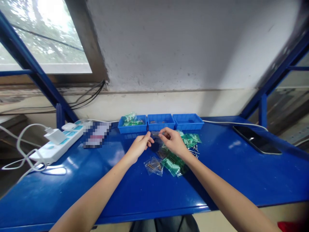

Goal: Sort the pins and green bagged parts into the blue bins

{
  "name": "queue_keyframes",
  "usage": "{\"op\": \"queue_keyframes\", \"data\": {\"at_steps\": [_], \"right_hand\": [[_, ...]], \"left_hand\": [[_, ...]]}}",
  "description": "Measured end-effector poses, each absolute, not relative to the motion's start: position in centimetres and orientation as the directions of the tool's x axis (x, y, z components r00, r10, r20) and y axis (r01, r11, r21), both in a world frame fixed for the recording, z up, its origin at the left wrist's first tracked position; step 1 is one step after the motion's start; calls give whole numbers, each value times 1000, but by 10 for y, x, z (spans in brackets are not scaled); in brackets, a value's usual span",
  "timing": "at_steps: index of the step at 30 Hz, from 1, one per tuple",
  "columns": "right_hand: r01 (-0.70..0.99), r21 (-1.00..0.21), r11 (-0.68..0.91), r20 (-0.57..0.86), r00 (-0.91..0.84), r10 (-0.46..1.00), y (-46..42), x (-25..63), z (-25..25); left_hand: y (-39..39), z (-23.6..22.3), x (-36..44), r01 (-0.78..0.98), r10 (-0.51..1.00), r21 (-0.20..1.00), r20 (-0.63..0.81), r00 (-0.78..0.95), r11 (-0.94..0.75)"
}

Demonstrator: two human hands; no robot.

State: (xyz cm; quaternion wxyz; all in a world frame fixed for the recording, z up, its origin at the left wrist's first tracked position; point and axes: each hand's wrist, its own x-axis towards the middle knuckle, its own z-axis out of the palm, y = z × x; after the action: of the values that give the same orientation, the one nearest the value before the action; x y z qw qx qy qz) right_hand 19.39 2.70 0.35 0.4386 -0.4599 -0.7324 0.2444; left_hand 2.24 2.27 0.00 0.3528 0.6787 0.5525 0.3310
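A small clear plastic bag is stretched between my two hands, just in front of the blue bins. My left hand pinches its left end with thumb and fingers. At the right end, my right hand closes on it with the fingertips. What the bag contains is too small to make out. Below the hands lies a clear bag of brown screw-like pieces. Green plastic packets overlap beside it, partly hidden by my right wrist. Loose silvery screw-like pieces lie right of that wrist.
Three blue bins stand along the back: the left bin holds green packets, the middle bin a few small items, next to the right bin. A white power strip with cables lies left. A phone lies right on the blue table.
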Motion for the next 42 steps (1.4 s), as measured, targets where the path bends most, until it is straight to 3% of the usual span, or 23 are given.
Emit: {"op": "queue_keyframes", "data": {"at_steps": [3, 6, 12, 16, 21, 27, 32, 34, 36, 38, 42], "right_hand": [[395, -767, 506, 465, -201, 862, 26, 192, 1], [383, -741, 551, 505, -223, 834, 25, 191, 2], [457, -679, 575, 525, -245, 815, 25, 193, 4], [460, -750, 475, 455, -163, 876, 27, 193, 3], [439, -862, 254, 250, -68, 966, 27, 190, 6], [193, -981, 17, -9, -135, 991, 21, 186, 13], [74, -997, -10, -23, -180, 983, 18, 184, 16], [25, -1000, 14, 9, -174, 985, 18, 184, 17], [-43, -999, 21, 27, -165, 986, 18, 185, 17], [-96, -995, 18, 34, -163, 986, 19, 186, 16], [-148, -988, 30, 56, -171, 984, 19, 188, 16]], "left_hand": [[23, 3, 23, 171, 981, 981, -116, 156, 89], [23, 3, 21, -7, 964, 979, -201, 175, 206], [25, -1, 19, 30, 980, 991, -135, 144, 132], [26, -3, 19, 82, 995, 997, -12, 100, 3], [27, -2, 17, 206, 975, 953, 212, 65, -221], [19, 1, 20, 373, 900, 819, 412, 144, -435], [9, 8, 22, 551, 639, 379, 645, 419, -744], [7, 10, 22, 583, 620, 325, 662, 422, -745], [8, 10, 22, 602, 666, 390, 663, 342, -697], [12, 9, 22, 578, 769, 561, 607, 199, -593], [20, 4, 21, 357, 961, 894, 271, 53, -272]]}}
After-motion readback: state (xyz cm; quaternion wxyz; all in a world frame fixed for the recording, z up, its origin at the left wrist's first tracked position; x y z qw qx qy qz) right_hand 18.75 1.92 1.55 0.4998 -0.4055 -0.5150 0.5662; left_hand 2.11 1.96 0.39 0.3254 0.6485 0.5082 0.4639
